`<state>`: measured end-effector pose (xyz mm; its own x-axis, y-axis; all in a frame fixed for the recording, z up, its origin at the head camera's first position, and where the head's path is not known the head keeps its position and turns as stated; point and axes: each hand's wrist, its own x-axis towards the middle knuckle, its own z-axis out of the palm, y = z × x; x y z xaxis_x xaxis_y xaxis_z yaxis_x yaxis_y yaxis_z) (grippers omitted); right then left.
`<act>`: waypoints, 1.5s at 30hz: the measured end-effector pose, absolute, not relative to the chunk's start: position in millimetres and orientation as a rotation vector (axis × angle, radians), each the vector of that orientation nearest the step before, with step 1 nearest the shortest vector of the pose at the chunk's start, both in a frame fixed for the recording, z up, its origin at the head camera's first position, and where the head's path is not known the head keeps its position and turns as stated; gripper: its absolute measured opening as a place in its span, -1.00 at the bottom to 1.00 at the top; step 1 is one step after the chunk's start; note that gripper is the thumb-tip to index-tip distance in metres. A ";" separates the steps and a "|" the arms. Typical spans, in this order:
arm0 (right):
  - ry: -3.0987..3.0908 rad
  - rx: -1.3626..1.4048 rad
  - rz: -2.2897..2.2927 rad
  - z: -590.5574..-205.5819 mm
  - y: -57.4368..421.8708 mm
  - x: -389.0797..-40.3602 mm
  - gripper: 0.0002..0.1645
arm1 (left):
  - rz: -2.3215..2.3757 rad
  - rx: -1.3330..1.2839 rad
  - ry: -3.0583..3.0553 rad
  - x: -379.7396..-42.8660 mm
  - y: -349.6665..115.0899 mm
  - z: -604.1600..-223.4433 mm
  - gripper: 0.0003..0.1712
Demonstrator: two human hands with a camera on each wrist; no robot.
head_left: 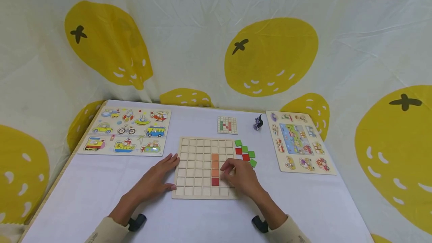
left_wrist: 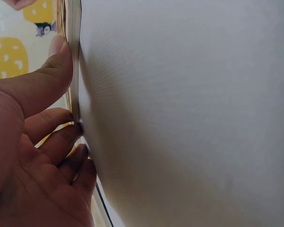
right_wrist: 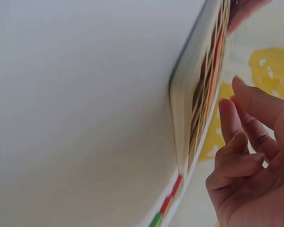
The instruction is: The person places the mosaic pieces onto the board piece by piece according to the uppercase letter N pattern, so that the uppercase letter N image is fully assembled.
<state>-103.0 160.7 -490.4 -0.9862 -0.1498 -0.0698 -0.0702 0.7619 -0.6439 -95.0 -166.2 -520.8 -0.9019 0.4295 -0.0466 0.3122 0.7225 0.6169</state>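
Note:
A wooden grid board (head_left: 195,196) lies flat on the table between the hands. Three orange tiles (head_left: 215,164) sit one below another in one of its columns, and a red tile (head_left: 215,181) fills the cell under them. Against the board's left edge rests the left hand (head_left: 156,177), fingers extended and thumb spread. Over the board's right side hovers the right hand (head_left: 242,176), just right of the coloured column. Its fingers are loosely bent; in the right wrist view the thumb and index fingertips (right_wrist: 226,103) stand slightly apart with no tile visible between them.
Loose green tiles (head_left: 251,154) and red tiles (head_left: 246,157) lie right of the board. Behind it are a small pattern card (head_left: 221,118) and a dark figurine (head_left: 258,122). A vehicle puzzle (head_left: 135,153) lies at left, another picture puzzle (head_left: 283,166) at right.

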 end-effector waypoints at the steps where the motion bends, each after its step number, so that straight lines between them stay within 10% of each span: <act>1: 2.853 -0.164 -1.030 -490.1 163.7 -105.3 -0.81 | 0.930 0.595 2.741 -95.1 -166.1 -520.3 0.14; 45: 2.902 0.061 -0.862 -501.3 233.2 -152.3 -0.72 | 0.935 0.601 2.740 -96.5 -166.8 -524.5 0.13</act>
<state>-152.3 233.2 -501.3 -0.9928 0.0061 -0.1198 0.0705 0.8376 -0.5417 -96.5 -166.8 -524.5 -0.9011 0.4316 -0.0429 0.3153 0.7198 0.6185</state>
